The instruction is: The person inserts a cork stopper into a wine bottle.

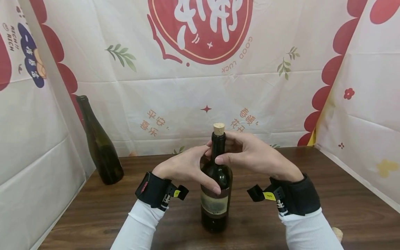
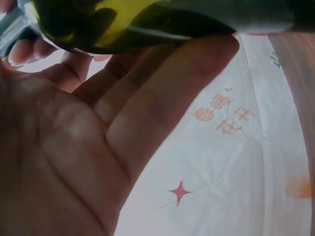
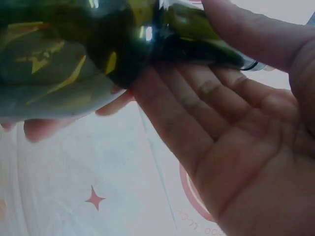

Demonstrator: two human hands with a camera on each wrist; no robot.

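A dark green wine bottle (image 1: 215,205) with a cork (image 1: 219,129) in its mouth stands upright on the table in the head view. My left hand (image 1: 189,165) holds its shoulder, the thumb across the front and the fingers behind. Around the neck goes my right hand (image 1: 254,152), thumb at the front and fingers behind the glass. In the left wrist view the fingers (image 2: 162,98) lie along the bottle (image 2: 147,29). The right wrist view shows fingers (image 3: 182,113) against the neck, with the bottle body (image 3: 59,64) beside them.
A second green bottle (image 1: 104,149), with no cork showing, stands at the table's back left. Partly hidden by the right sleeve, a small tan piece (image 1: 337,233) lies at the front right. Printed cloth walls (image 1: 187,93) enclose the brown wooden table (image 1: 259,222) at the back and sides.
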